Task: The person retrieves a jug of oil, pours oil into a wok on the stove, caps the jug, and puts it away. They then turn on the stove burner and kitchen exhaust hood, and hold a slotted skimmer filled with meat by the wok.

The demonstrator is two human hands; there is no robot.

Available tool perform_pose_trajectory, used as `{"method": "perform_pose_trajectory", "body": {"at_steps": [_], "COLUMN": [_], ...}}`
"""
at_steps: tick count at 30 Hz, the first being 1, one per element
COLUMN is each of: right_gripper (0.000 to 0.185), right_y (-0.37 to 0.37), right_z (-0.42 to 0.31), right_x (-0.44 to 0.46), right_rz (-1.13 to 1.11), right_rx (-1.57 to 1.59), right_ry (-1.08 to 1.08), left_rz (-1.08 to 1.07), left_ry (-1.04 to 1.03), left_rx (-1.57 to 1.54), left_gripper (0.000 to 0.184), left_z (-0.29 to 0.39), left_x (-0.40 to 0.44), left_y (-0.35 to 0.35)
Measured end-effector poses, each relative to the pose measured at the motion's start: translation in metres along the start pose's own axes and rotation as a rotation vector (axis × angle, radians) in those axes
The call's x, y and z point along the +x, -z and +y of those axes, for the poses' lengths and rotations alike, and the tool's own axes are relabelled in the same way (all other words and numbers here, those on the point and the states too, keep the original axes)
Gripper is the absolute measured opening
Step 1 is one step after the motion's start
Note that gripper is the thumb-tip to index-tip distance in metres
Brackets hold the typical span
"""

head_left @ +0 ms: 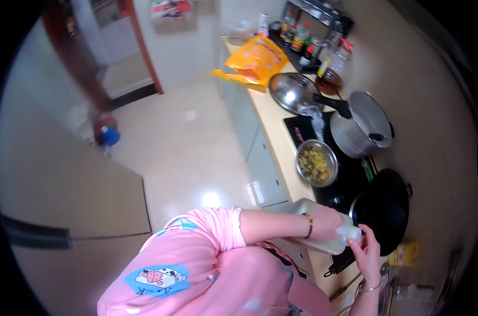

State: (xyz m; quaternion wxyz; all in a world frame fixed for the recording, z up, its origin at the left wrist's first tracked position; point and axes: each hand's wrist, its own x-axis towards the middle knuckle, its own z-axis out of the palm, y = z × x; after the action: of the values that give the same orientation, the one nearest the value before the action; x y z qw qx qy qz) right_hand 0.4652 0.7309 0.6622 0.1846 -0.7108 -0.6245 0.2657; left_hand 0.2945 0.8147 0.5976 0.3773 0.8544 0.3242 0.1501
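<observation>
A large translucent jug (327, 246) with pale liquid is tilted over the counter's front edge. My left hand (323, 221), with a beaded bracelet at the wrist, is wrapped round its upper part near the neck. At the jug's mouth, the fingers of my right hand (368, 250) pinch the white cap (355, 234). Whether the cap is loose cannot be made out. Just beyond my hands lies a black wok (389, 210) on the stove. A metal bowl (317, 163) of chopped yellow and green food stands above them in the view.
A steel pot (352, 134), a glass lid (291, 94), an orange bag (260, 58), a bottle of brown liquid (329, 81) and several sauce bottles (301, 41) are further along the counter. A yellow container (403, 254) stands beyond my right hand. Cabinets (262, 174) run below the counter.
</observation>
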Motion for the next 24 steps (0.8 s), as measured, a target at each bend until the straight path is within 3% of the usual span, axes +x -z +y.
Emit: {"method": "perform_pose_trajectory", "body": {"at_steps": [2,4,8,12,18,24], "right_gripper": [0.05,0.053,0.041,0.036,0.033,0.032], "right_y": [-0.002,-0.001,0.007,0.026,0.031,-0.011], "right_z": [0.005,0.016,0.045,0.018,0.016,-0.03], "right_x": [-0.01,-0.022,-0.045,-0.07,-0.057,-0.046], "right_rz": [0.022,0.083,0.249,0.297,0.162,-0.142], "right_rx": [0.076,0.108,0.341,0.327,0.33,0.244], "right_ry": [-0.079,-0.02,0.132,0.011,0.268,0.424], "left_rz": [-0.034,0.016,0.085,0.255,0.317,0.655], "left_ry": [-0.009,0.03,0.087,0.201,0.534,0.846], "left_rx": [0.05,0.057,0.038,-0.05,-0.141,-0.154], "left_gripper": [0.027,0.025,0.022,0.017,0.018,0.014], "left_z": [0.002,0.002,0.013,0.018,0.032,0.017], "left_x": [-0.007,-0.017,-0.05,-0.085,-0.153,-0.235], "left_y": [-0.002,-0.008,-0.015,-0.032,-0.036,-0.096]}}
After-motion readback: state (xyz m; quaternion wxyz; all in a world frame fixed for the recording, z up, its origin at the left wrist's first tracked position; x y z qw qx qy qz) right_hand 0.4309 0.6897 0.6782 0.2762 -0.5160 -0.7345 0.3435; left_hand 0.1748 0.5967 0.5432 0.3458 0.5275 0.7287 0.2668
